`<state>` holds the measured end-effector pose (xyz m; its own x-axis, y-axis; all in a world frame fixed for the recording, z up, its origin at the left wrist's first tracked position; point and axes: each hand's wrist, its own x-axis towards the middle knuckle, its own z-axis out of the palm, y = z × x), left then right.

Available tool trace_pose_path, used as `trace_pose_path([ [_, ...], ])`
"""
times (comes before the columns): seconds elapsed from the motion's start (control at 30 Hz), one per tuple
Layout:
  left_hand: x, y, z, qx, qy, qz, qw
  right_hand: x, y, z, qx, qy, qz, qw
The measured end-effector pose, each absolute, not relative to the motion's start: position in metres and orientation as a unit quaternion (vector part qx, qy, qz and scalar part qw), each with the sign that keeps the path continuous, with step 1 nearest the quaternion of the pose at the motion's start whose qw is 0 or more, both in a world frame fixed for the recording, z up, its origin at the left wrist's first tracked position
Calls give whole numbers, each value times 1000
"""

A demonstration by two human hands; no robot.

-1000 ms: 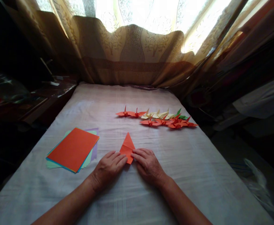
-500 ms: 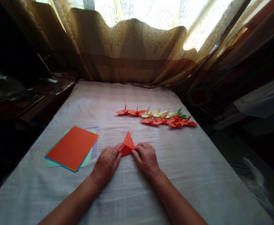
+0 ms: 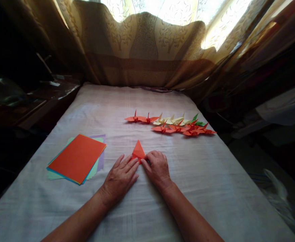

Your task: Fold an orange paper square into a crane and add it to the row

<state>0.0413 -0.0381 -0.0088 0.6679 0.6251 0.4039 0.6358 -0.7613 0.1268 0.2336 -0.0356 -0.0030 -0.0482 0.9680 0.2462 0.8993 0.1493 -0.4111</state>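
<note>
A small folded piece of orange origami paper (image 3: 138, 149) lies on the bed in front of me, its pointed tip facing away. My left hand (image 3: 119, 179) rests flat with fingers stretched out, the fingertips pressing on the paper's lower left part. At the paper's lower right corner, my right hand (image 3: 157, 167) pinches the edge between thumb and curled fingers. The near edge of the paper is partly covered by my fingers.
To the left lies a stack of coloured paper sheets (image 3: 78, 158), orange on top. Several folded paper cranes, orange (image 3: 163, 128), cream (image 3: 171, 121) and green (image 3: 199, 123), stand at the back right of the bed (image 3: 200, 201). A patterned curtain (image 3: 144, 47) hangs behind.
My left hand has opened from a pinch and laid its fingers flat over the paper's lower part. The raised lower flap now looks flattened. My right hand has barely moved.
</note>
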Motion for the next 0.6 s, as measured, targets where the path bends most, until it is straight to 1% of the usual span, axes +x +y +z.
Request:
trace_pose_path([
  [0.6,40,-40,-10,-914,-362,-179,-25,230,-35,-2,-654,-714,72,237],
])
